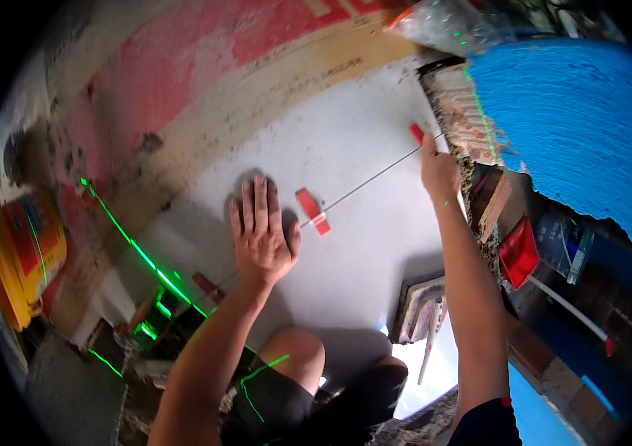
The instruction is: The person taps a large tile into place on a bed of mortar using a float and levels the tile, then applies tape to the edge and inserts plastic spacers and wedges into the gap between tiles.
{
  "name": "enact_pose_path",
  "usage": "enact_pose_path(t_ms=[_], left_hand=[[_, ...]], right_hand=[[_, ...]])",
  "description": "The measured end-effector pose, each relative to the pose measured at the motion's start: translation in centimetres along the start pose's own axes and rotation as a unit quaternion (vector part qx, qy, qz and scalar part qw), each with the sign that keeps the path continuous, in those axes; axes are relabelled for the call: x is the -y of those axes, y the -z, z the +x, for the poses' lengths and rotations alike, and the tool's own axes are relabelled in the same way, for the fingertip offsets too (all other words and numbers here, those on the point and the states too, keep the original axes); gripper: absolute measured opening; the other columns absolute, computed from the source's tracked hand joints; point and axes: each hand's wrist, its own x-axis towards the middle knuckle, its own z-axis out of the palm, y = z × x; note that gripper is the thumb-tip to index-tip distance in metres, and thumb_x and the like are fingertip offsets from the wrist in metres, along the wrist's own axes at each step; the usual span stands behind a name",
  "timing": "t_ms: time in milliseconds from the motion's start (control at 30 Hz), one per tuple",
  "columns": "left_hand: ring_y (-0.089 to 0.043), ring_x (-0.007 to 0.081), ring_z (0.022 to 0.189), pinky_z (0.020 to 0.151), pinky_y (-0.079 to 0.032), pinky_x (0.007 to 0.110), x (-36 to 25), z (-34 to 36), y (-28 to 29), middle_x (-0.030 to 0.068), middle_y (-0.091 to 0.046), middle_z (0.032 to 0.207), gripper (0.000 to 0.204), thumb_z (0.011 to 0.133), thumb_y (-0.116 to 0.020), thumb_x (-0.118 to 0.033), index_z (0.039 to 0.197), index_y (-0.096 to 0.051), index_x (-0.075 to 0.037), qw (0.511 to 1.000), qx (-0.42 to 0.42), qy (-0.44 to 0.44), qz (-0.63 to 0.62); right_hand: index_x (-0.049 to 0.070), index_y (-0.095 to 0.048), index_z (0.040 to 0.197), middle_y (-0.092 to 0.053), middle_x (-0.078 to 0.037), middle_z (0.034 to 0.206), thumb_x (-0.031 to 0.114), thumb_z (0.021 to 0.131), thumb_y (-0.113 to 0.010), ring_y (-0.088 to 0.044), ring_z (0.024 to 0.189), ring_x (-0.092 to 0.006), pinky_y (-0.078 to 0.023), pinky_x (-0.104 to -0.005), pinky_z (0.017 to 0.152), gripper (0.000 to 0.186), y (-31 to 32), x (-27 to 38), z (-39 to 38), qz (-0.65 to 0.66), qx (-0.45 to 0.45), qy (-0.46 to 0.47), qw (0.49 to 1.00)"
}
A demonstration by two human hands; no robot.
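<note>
Large pale floor tiles (pixel 375 253) lie in front of me, with a thin joint running diagonally between them. My left hand (pixel 262 234) rests flat on the tile, fingers stretched out. Beside it, a red tile leveling wedge (pixel 313 212) sits across the joint in a white clip. My right hand (pixel 442 172) is closed at the tile's right edge, its fingertips on another red wedge (pixel 417 134) at the end of the joint; the lower fingers are hidden. One more dark red wedge (pixel 206 285) lies left of my left forearm.
A green laser line (pixel 131 242) crosses the left side. A yellow bucket (pixel 22 256) stands far left. To the right are a blue wall (pixel 569 111) with a broken lower edge and a red dustpan (pixel 518 254). A clear plastic bag (pixel 450 28) lies at the back.
</note>
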Motion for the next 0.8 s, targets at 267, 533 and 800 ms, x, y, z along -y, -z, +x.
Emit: enact_pose_path(t_ms=[267,533,800], left_hand=[[-0.031,0.0449,0.151,0.121,-0.024,0.062,0.2,-0.7,-1.4,0.0229,-0.032,0.164,0.075,0.098,-0.054,-0.044,0.154,-0.039,0.003,1.000,-0.013,-0.007,0.004],[-0.025,0.0446,0.153,0.122,-0.022,0.062,-0.8,0.2,0.4,0.0224,-0.027,0.166,0.084,0.095,-0.059,-0.051,0.155,-0.034,0.003,0.999,-0.007,-0.029,0.043],[-0.026,0.0386,0.155,0.125,-0.021,0.056,0.5,-0.5,-1.6,0.0176,-0.030,0.167,0.073,0.096,-0.062,-0.032,0.157,-0.035,-0.002,0.996,-0.060,-0.018,0.057]], right_hand=[[-0.006,-0.075,0.105,-0.074,-0.031,0.101,0.079,0.095,-0.039,-0.074,0.099,-0.0439,-0.060,-0.0521,0.083,0.092,-3.0,-0.9,2.1,0.040,-0.018,-0.028,0.999],[0.007,-0.066,0.121,-0.061,-0.017,0.128,0.034,0.099,-0.065,-0.054,0.127,-0.0373,-0.047,-0.0500,0.102,0.035,-2.6,-3.4,-12.2,0.224,-0.108,0.138,0.959],[0.001,-0.059,0.136,-0.048,-0.024,0.146,0.014,0.094,-0.071,-0.046,0.136,-0.0443,-0.039,-0.0507,0.114,0.045,-7.9,-28.0,-35.2,0.281,-0.304,-0.089,0.906]])
